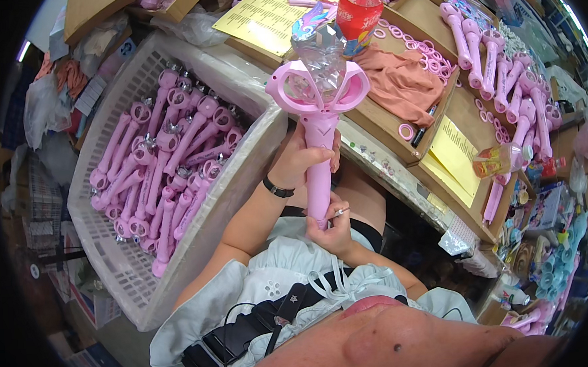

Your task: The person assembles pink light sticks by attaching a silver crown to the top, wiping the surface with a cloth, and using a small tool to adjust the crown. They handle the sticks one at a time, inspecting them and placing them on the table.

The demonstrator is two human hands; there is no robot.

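A pink toy wand [321, 130] stands upright in front of my body. Its head has open pink loops around a clear faceted plastic piece [324, 62]. My left hand [301, 162] is wrapped round the upper handle, just under the head. At the handle's lower end my right hand [334, 234] is closed in a pinch, its fingers touching the base. A thin whitish stick [339, 212] pokes out from between those fingers; most of it is hidden, so its kind is unclear.
To the left, a white plastic basket [123, 282] holds many similar pink wands [166, 157]. Cardboard trays on the right bench carry pink rings [434, 60], an orange cloth [402, 85] and more wands [522, 92]. A red-labelled bottle [360, 17] stands behind the wand; a small bottle [499, 161] lies right.
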